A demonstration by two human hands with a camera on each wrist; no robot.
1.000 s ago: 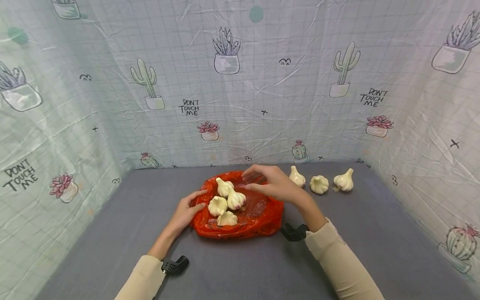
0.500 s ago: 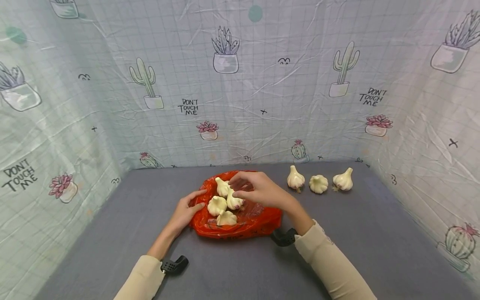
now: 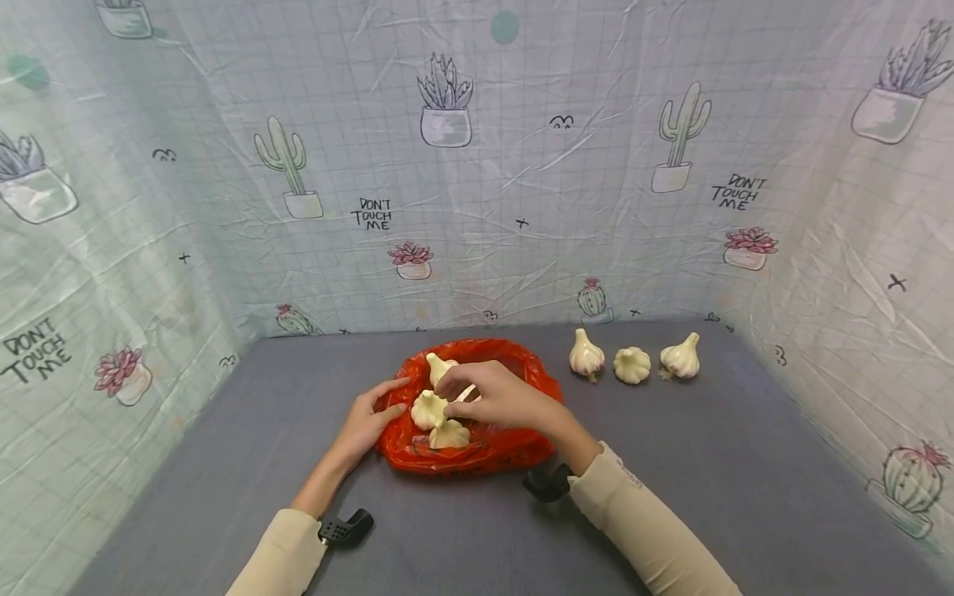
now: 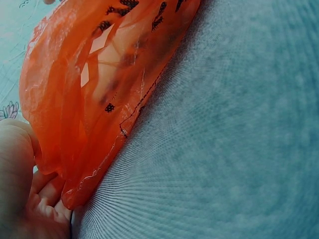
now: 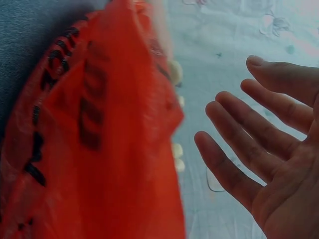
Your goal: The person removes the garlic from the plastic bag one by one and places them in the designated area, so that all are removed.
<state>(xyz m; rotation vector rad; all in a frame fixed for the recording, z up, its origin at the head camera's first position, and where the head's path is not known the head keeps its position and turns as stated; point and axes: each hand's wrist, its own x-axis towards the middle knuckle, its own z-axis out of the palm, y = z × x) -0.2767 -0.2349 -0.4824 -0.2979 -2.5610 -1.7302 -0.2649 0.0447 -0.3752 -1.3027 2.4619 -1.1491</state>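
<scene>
Nearest on the tabletop [image 3: 447, 538], the left hand [image 3: 373, 418] rests against the red bag [image 3: 514, 451], its grip loose, thumb and forefinger apart. In the bag sits the front bulb of garlic [image 3: 450, 434], the middle bulb [image 3: 429, 410] just behind it. Over the bag hangs the right hand [image 3: 507, 397], grip parted, nothing held as far as the wrist view shows! Below it peeps the covered bulb [image 3: 468, 395], with the back bulb [image 3: 440, 368] beyond. Farther right, out on the tabletop, it's the pointed bulb [image 3: 586, 356], the squat bulb [image 3: 632, 365] and the end bulb [image 3: 681, 358] in a row. Three out, four showing inside: that looks like a job about midway.

Now the murky parts. Plastic masks some left fingertips; the bag's floor is partly hidden; whether the right fingers touch the covered bulb, nobody can tell. The bag blurs in the right wrist view.
</scene>
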